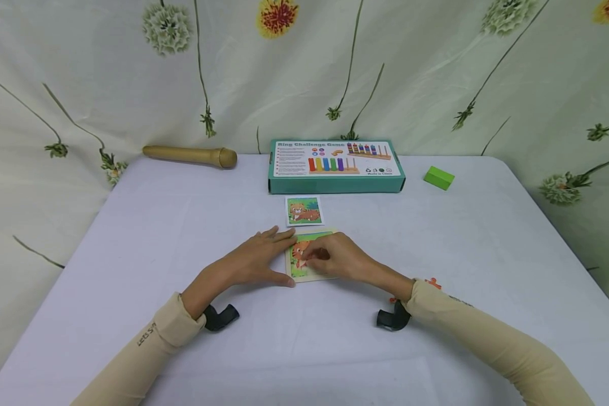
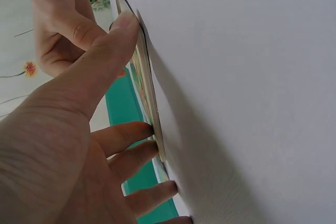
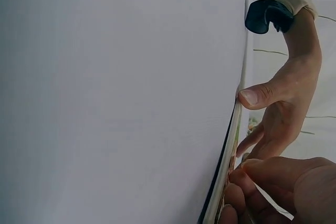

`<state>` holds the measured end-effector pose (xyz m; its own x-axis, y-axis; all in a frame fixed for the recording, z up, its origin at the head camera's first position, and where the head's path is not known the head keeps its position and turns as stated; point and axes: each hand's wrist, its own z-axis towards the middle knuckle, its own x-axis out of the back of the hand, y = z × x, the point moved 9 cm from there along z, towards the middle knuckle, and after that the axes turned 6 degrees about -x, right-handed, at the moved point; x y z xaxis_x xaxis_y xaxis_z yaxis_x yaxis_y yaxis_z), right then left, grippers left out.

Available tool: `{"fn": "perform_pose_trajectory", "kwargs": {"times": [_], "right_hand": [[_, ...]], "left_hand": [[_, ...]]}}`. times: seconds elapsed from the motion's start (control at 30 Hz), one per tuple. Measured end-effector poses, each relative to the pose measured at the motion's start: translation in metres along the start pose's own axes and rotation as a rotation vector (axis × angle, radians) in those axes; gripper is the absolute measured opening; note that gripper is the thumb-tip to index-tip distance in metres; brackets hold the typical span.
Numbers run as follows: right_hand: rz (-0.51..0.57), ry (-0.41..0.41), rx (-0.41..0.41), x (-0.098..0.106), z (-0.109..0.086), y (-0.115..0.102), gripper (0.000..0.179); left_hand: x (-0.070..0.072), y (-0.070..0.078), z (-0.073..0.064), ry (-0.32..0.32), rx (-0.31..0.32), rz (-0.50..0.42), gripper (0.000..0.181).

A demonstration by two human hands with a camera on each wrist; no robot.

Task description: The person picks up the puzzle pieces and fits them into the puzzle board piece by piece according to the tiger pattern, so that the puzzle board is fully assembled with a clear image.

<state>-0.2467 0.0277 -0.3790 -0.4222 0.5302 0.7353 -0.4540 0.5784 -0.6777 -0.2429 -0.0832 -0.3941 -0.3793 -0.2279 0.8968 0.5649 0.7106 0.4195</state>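
Observation:
A small puzzle board (image 1: 312, 276) with a tiger picture lies flat on the white table in front of me. My left hand (image 1: 256, 256) spreads along its left side, thumb at the near corner and straight fingers by the far one; the left wrist view shows its fingertips (image 2: 142, 129) at the board's edge. Over the picture, my right hand (image 1: 340, 256) has its fingers curled and pinches a small puzzle piece (image 3: 245, 157), mostly hidden by the fingertips. Just beyond the board is a card (image 1: 304, 211) with a similar tiger picture.
Orange puzzle pieces (image 1: 433, 283) lie by the right forearm, partly hidden by it. At the back are a teal Ring Challenge Game box (image 1: 336, 185), a tan microphone-shaped object (image 1: 188, 155) and a green block (image 1: 438, 177). A flowered cloth (image 1: 304, 73) hangs behind the table.

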Motion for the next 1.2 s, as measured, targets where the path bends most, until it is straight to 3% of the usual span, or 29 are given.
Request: {"fn": "perform_pose_trajectory", "kwargs": {"times": [0.33,0.83,1.2], "right_hand": [[0.119,-0.039,-0.002,-0.002,-0.002,0.003,0.011],[0.153,-0.086,-0.027,-0.004,-0.004,0.01,0.012],[0.171,-0.052,-0.022,0.014,-0.016,0.013,0.016]], "left_hand": [[0.0,0.0,-0.001,-0.005,0.017,-0.005,0.095],[-0.002,-0.002,0.0,-0.014,0.02,-0.005,0.095],[-0.002,-0.001,0.0,-0.006,0.017,0.005,0.094]]}}
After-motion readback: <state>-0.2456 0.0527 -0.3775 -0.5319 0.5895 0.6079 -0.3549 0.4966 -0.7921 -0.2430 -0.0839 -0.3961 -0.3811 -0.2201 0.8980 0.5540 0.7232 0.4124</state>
